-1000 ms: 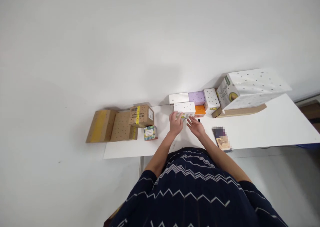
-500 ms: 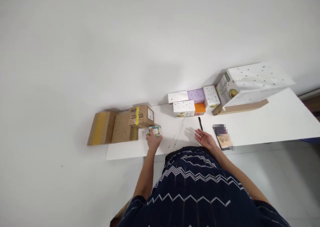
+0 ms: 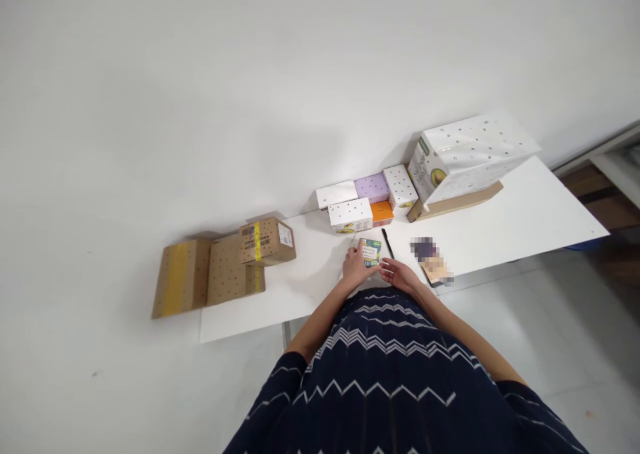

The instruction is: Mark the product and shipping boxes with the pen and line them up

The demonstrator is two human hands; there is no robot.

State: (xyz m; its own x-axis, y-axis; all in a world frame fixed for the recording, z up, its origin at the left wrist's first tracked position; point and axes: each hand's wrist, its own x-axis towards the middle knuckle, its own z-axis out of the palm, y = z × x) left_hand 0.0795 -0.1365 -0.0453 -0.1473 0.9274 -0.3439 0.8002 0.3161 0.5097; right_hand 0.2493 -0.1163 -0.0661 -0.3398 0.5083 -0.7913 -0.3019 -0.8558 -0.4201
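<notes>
A small green box with a white label (image 3: 371,252) is in my left hand (image 3: 355,265), above the white table (image 3: 305,277) close to my body. The fingers of that hand wrap its left side. My right hand (image 3: 399,274) is at the box's lower right, fingers stretched and apart, holding nothing; whether a fingertip touches the box I cannot tell. A black pen (image 3: 387,243) lies just beyond my right hand. Right of it is a flat dark item (image 3: 431,262) whose top is blurred out.
Brown cartons with yellow tape (image 3: 181,275) stand at the table's left end, a smaller brown box (image 3: 269,241) on top. Along the wall sit white boxes (image 3: 350,215), a purple box (image 3: 372,187) and an orange box (image 3: 382,213). A large white carton (image 3: 470,157) stands further right.
My left hand has carried the small green box rightward from beside the brown cartons to in front of my body, close to my right hand. The camera view has shifted and tilted slightly.
</notes>
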